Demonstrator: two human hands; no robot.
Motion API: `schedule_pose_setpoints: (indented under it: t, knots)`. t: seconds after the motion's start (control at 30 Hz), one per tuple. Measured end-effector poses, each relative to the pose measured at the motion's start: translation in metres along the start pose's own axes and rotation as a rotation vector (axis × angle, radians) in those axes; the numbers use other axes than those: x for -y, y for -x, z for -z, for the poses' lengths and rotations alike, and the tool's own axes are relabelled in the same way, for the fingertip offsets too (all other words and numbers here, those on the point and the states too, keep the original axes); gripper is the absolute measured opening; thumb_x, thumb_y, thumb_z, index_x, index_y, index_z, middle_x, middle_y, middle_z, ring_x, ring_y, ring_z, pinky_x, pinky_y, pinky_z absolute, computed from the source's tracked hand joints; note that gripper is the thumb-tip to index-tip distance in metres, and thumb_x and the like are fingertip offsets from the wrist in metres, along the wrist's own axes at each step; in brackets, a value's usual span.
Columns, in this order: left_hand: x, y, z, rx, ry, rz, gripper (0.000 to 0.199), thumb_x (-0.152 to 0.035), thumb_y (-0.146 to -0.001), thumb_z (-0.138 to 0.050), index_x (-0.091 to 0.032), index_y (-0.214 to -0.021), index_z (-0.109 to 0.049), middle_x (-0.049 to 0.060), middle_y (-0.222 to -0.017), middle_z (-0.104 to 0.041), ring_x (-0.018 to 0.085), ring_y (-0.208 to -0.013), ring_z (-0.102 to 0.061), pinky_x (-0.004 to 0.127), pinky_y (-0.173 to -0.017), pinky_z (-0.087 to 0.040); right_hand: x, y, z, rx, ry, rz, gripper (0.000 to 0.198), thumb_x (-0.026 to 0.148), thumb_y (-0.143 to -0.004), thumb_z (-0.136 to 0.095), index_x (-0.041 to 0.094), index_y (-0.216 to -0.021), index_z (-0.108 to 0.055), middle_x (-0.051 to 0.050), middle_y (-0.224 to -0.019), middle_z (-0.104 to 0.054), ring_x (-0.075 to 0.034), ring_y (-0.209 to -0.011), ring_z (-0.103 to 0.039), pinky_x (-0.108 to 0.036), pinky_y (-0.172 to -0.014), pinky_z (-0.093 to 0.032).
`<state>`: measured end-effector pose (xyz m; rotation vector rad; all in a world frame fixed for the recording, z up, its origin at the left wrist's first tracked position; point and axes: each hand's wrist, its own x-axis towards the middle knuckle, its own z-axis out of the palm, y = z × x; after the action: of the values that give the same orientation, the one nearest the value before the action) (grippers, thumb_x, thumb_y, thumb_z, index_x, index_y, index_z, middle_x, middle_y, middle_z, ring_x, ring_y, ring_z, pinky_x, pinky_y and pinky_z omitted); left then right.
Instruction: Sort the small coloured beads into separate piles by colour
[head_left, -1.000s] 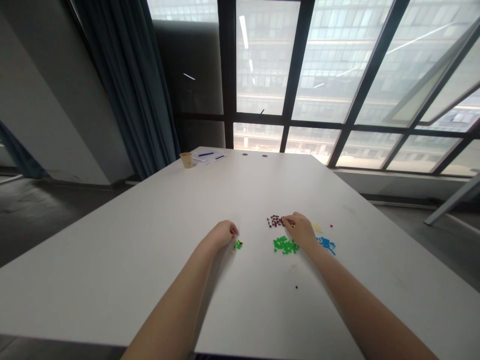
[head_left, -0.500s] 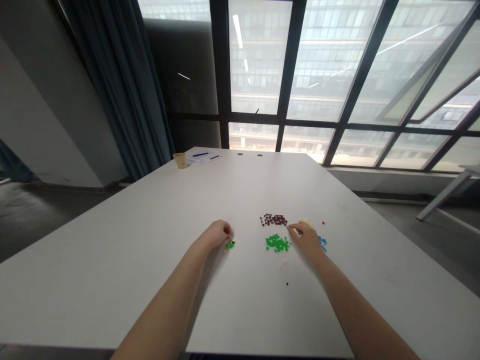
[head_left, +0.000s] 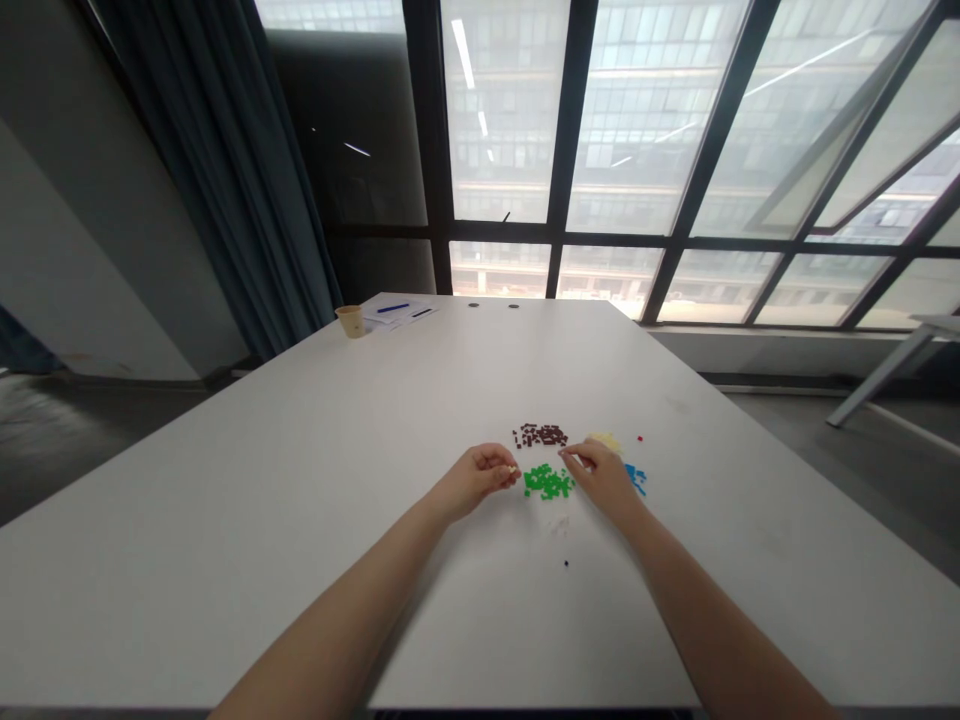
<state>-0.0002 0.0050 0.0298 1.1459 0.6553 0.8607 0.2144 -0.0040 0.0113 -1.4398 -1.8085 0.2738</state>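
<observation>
My left hand (head_left: 480,478) is closed in a pinch just left of the green pile, with a small cluster of building bricks (head_left: 513,469) between its fingertips. Only a pale bit of that cluster shows. Thumb and forefinger of my right hand (head_left: 600,472) are pinched together between the brown and green piles; what they hold is too small to make out. Tiny green bricks (head_left: 547,482) lie between my hands. Behind them are dark brown bricks (head_left: 541,436). Pale yellow bricks (head_left: 604,441) and blue bricks (head_left: 636,478) are partly covered by my right hand.
A red piece (head_left: 640,438) lies to the right, and a black piece (head_left: 566,563) nearer me. Faint pale bits (head_left: 559,525) sit below the green pile. On the white table's (head_left: 247,520) far left stand a paper cup (head_left: 350,321) and papers with a blue pen (head_left: 393,308).
My left hand has picked up the small green, brown and yellowish cluster from the table and moved right, close to the green pile. My right hand has barely moved; the view has shifted slightly.
</observation>
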Motion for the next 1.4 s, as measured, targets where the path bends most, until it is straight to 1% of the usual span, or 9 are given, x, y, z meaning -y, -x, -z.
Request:
schedule_pose_setpoints:
  t: [0.2, 0.33, 0.53, 0.67, 0.83, 0.97, 1.07, 1.23, 1.4]
  knots:
    - [0.006, -0.001, 0.000, -0.011, 0.012, 0.032, 0.041, -0.041, -0.042, -0.077, -0.012, -0.062, -0.056, 0.000, -0.056, -0.056, 0.008, -0.055, -0.049, 0.024, -0.059, -0.036, 0.004, 0.000, 0.002, -0.015, -0.035, 0.041, 0.023, 0.032, -0.077, -0.048, 0.019, -0.076, -0.067, 0.001, -0.055, -0.045, -0.012, -0.055, -0.044, -0.024, -0.056, -0.036]
    - [0.013, -0.004, 0.004, 0.023, 0.012, 0.018, 0.034, -0.037, -0.050, -0.075, -0.012, -0.065, -0.058, 0.001, -0.059, -0.059, 0.008, -0.056, -0.050, 0.023, -0.060, -0.036, 0.019, 0.004, 0.001, -0.036, -0.095, 0.154, 0.021, 0.030, -0.078, -0.048, 0.020, -0.082, -0.066, 0.000, -0.060, -0.048, -0.014, -0.061, -0.046, -0.026, -0.061, -0.038]
    - [0.024, -0.006, 0.006, 0.071, -0.036, -0.006, 0.024, -0.030, -0.058, -0.072, -0.011, -0.066, -0.059, 0.001, -0.059, -0.058, 0.008, -0.058, -0.050, 0.021, -0.059, -0.036, 0.047, 0.016, -0.002, 0.057, -0.218, 0.321, 0.015, 0.026, -0.073, -0.057, 0.021, -0.085, -0.065, -0.002, -0.071, -0.052, -0.014, -0.071, -0.049, -0.028, -0.067, -0.040]
    - [0.022, -0.004, 0.003, 0.104, 0.002, -0.001, 0.024, -0.026, -0.058, -0.072, -0.012, -0.071, -0.057, -0.001, -0.060, -0.057, 0.008, -0.058, -0.050, 0.020, -0.058, -0.036, 0.052, 0.019, -0.008, 0.037, -0.227, 0.344, 0.013, 0.024, -0.073, -0.057, 0.021, -0.082, -0.066, -0.002, -0.070, -0.051, -0.014, -0.070, -0.048, -0.029, -0.066, -0.040]
    - [0.019, -0.004, -0.001, 0.101, -0.047, -0.031, 0.027, -0.026, -0.060, -0.071, -0.013, -0.075, -0.054, -0.001, -0.060, -0.057, 0.008, -0.058, -0.051, 0.020, -0.058, -0.035, 0.047, 0.018, -0.014, 0.014, -0.182, 0.333, 0.012, 0.026, -0.075, -0.056, 0.021, -0.079, -0.066, -0.002, -0.067, -0.051, -0.014, -0.070, -0.048, -0.028, -0.066, -0.040]
    - [0.019, -0.006, 0.002, 0.051, -0.080, -0.039, 0.031, -0.029, -0.062, -0.069, -0.015, -0.084, -0.052, 0.004, -0.074, -0.064, 0.010, -0.064, -0.054, 0.022, -0.061, -0.037, 0.027, 0.003, -0.004, -0.043, -0.074, 0.232, 0.015, 0.028, -0.076, -0.054, 0.020, -0.080, -0.066, -0.002, -0.068, -0.053, -0.014, -0.069, -0.050, -0.027, -0.066, -0.040]
    - [0.019, -0.008, 0.005, -0.043, -0.107, -0.026, 0.029, -0.030, -0.064, -0.067, -0.016, -0.085, -0.052, 0.004, -0.076, -0.065, 0.010, -0.063, -0.054, 0.022, -0.060, -0.037, -0.001, -0.016, 0.013, -0.082, 0.175, 0.074, 0.019, 0.029, -0.077, -0.051, 0.019, -0.079, -0.067, -0.003, -0.067, -0.055, -0.015, -0.069, -0.050, -0.028, -0.067, -0.038]
    - [0.018, -0.010, 0.010, -0.118, -0.131, -0.003, 0.027, -0.029, -0.064, -0.066, -0.016, -0.083, -0.052, 0.003, -0.073, -0.064, 0.009, -0.061, -0.053, 0.020, -0.057, -0.036, -0.040, -0.041, 0.025, 0.084, 0.648, -0.172, 0.019, 0.025, -0.077, -0.049, 0.023, -0.076, -0.068, -0.005, -0.080, -0.059, -0.018, -0.081, -0.051, -0.029, -0.068, -0.034]
    - [0.016, -0.010, 0.013, -0.118, -0.166, -0.011, 0.025, -0.029, -0.066, -0.063, -0.016, -0.084, -0.052, 0.004, -0.075, -0.063, 0.010, -0.064, -0.054, 0.020, -0.058, -0.036, -0.051, -0.048, 0.009, 0.207, 0.794, -0.233, 0.024, 0.025, -0.078, -0.044, 0.021, -0.078, -0.068, -0.009, -0.088, -0.060, -0.019, -0.087, -0.051, -0.030, -0.071, -0.032]
